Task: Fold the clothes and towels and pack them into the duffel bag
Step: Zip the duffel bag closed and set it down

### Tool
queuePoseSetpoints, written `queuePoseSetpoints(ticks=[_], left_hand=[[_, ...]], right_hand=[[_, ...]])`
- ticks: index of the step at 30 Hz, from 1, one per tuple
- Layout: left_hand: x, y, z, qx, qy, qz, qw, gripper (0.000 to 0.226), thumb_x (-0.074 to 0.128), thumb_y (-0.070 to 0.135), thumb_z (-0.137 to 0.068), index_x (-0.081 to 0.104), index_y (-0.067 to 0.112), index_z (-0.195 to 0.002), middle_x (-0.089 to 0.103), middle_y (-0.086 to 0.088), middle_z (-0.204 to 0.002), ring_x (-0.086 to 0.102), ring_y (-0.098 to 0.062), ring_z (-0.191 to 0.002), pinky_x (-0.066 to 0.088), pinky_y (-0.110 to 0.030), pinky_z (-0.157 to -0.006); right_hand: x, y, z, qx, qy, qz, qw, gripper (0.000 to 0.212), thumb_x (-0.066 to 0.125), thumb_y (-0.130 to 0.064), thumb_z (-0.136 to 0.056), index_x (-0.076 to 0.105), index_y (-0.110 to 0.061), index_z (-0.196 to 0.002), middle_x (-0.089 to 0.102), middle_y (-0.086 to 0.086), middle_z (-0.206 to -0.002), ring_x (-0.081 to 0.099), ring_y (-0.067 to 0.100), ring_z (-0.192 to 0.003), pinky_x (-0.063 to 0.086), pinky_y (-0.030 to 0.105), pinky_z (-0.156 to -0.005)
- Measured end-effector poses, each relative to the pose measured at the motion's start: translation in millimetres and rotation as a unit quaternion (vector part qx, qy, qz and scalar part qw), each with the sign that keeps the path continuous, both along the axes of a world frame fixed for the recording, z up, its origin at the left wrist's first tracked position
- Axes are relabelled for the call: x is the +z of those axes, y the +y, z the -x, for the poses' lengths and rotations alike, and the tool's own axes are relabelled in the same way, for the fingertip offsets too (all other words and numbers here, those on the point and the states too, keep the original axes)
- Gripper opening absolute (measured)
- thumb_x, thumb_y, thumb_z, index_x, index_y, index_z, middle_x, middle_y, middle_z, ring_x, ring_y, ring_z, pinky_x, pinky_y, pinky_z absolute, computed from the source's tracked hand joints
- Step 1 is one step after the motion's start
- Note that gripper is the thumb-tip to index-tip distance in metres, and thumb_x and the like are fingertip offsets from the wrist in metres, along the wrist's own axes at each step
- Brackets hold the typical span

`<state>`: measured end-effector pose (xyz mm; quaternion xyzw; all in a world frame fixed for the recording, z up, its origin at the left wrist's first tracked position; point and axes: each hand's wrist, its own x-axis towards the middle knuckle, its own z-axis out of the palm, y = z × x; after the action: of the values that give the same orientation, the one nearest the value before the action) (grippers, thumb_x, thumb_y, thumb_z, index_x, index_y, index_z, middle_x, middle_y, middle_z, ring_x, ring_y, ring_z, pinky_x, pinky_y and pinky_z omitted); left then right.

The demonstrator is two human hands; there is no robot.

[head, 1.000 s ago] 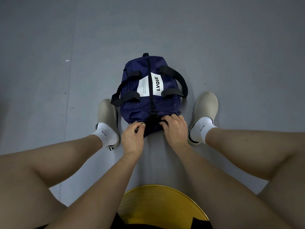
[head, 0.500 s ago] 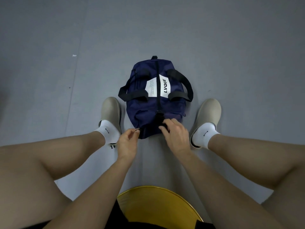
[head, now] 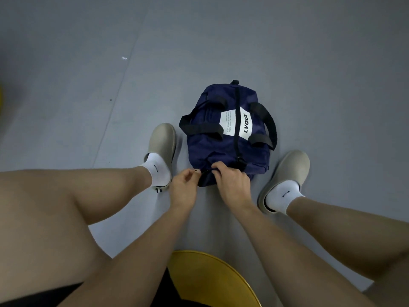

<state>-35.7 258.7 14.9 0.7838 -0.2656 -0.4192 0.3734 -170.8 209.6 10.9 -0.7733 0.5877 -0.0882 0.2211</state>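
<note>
Grey floor (head: 66,107); duffel bag (head: 228,149) shifted right, hands (head: 232,185) lower.

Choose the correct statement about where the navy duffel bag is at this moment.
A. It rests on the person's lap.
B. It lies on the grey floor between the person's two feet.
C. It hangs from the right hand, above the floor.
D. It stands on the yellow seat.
B: the navy duffel bag lies on the grey floor between the two beige clogs, with both hands at its near end.
</note>
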Motion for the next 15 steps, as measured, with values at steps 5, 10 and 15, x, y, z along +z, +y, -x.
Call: queuePoseSetpoints(ticks=[5,10,15], left_hand=[[-24.0,3.9,-12.5,0.030,-0.031,-0.088,0.995,0.013,0.063,0.032,-0.097,0.067,0.024,-0.088,0.070,0.006,-0.086,0.065,-0.016,-0.083,0.051,-0.031,-0.080],[-60.1,15.4,-16.2,0.025,-0.024,-0.187,0.982,0.018,0.060,0.033,-0.098,0.067,0.020,-0.087,0.069,-0.003,-0.088,0.067,-0.025,-0.089,0.053,-0.035,-0.084],[-85.2,14.4,-18.9,0.009,-0.039,-0.244,0.969,0.025,0.058,0.036,-0.098,0.065,0.018,-0.083,0.065,0.002,-0.079,0.060,-0.014,-0.072,0.051,-0.032,-0.071]], right_hand=[[0.3,-0.2,5.4,-0.023,-0.005,0.003,1.000,0.020,0.055,-0.036,-0.100,0.064,-0.029,-0.116,0.073,0.001,-0.082,0.069,0.029,-0.074,0.046,0.036,-0.064],[-0.8,-1.9,13.6,-0.025,-0.024,0.024,0.999,0.017,0.062,-0.032,-0.097,0.068,-0.026,-0.112,0.074,0.001,-0.080,0.070,0.028,-0.073,0.050,0.037,-0.062],[-13.9,2.4,14.4,-0.004,-0.010,0.038,0.999,0.016,0.073,-0.032,-0.089,0.064,-0.034,-0.101,0.071,-0.006,-0.072,0.068,0.022,-0.060,0.052,0.035,-0.048]])
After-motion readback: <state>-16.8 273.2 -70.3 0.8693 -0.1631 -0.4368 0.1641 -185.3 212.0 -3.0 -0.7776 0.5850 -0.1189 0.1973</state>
